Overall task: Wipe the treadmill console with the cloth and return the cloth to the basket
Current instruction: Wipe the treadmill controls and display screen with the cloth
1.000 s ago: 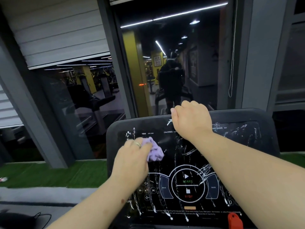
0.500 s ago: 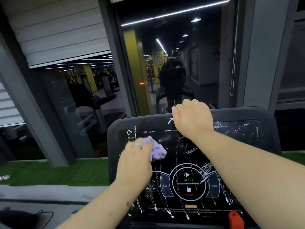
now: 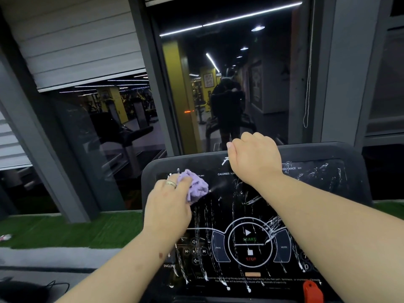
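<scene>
A strip of green turf (image 3: 72,228) lies at the left below the window frame. The left hand (image 3: 168,204) grips a bunched purple cloth (image 3: 195,189) and presses it on the upper left of the black treadmill console (image 3: 328,215), whose panel is streaked white. The right hand (image 3: 254,156) curls its fingers over the console's top edge, and a red safety clip (image 3: 312,290) sits at the lower right.

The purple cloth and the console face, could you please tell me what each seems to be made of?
The purple cloth looks like soft, nubby microfibre or terry: a fuzzy, matte, bunched surface, held by the left hand. The console face looks like smooth, glossy black plastic or glass: white streaks and printed labels sit on a flat sheen. Which one, I cannot tell.
</scene>
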The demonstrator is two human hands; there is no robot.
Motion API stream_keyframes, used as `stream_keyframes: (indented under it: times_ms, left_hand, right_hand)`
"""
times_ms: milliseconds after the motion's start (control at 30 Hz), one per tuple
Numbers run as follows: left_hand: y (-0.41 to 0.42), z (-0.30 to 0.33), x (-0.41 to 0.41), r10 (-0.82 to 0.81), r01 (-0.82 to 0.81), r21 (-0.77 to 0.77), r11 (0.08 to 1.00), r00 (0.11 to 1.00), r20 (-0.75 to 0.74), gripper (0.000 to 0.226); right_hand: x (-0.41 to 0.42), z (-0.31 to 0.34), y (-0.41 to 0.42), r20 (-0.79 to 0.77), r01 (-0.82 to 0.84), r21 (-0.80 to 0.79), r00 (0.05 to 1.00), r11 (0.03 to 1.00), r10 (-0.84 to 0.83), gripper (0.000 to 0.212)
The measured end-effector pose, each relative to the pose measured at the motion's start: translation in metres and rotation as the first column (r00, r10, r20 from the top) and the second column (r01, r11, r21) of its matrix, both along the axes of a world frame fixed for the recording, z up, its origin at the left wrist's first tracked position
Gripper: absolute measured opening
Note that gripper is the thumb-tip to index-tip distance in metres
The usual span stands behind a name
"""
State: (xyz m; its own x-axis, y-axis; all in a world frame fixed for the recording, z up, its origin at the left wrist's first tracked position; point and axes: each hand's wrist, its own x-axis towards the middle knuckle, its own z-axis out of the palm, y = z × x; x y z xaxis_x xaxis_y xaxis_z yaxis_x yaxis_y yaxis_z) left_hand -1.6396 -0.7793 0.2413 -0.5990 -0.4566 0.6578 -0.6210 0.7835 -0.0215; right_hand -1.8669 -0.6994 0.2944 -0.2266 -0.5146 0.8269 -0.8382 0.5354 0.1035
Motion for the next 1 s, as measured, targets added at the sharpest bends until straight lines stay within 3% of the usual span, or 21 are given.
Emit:
stream_keyframes:
  times_ms: [67, 200, 367, 533, 667, 733, 867, 1000]
  left_hand:
    - [0.006, -0.009, -0.001, -0.005, 0.006, 0.014, 1.000, 1.000, -0.031, 0.050]
    - [0.027, -0.035, -0.001, -0.185, 0.192, -0.024, 0.981, 0.967, 0.172, 0.051]
    - [0.021, -0.021, -0.014, -0.073, 0.077, 0.059, 0.995, 0.996, -0.055, 0.046]
    - [0.045, -0.040, -0.016, -0.214, 0.223, -0.013, 0.975, 0.950, 0.227, 0.058]
    - [0.015, -0.002, -0.021, -0.034, 0.033, 0.025, 0.999, 0.999, 0.023, 0.047]
    - [0.024, -0.011, -0.025, -0.033, 0.034, -0.012, 0.999, 0.997, 0.070, 0.048]
    - [0.047, -0.033, -0.019, -0.176, 0.213, -0.101, 0.972, 0.942, 0.285, 0.065]
    - [0.022, -0.007, -0.021, -0.042, 0.054, -0.091, 0.994, 0.991, 0.125, 0.053]
  right_hand:
    - [0.000, 0.000, 0.000, -0.001, 0.005, 0.007, 1.000, 1.000, -0.005, 0.045]
    - [0.000, -0.001, 0.000, 0.000, 0.004, -0.006, 1.000, 1.000, -0.004, 0.045]
    - [0.001, 0.000, 0.000, -0.004, 0.021, 0.015, 1.000, 1.000, -0.020, 0.045]
    - [-0.001, 0.000, 0.000, -0.006, 0.004, -0.007, 1.000, 1.000, -0.004, 0.044]
    - [-0.001, -0.001, -0.001, -0.003, 0.000, -0.009, 1.000, 1.000, 0.000, 0.046]
    - [-0.001, -0.002, -0.001, -0.003, -0.007, -0.010, 1.000, 1.000, 0.007, 0.046]
    - [-0.001, -0.001, 0.000, 0.008, -0.014, -0.016, 1.000, 1.000, 0.014, 0.047]
    - [-0.002, -0.002, -0.002, 0.017, -0.009, -0.018, 1.000, 1.000, 0.010, 0.046]
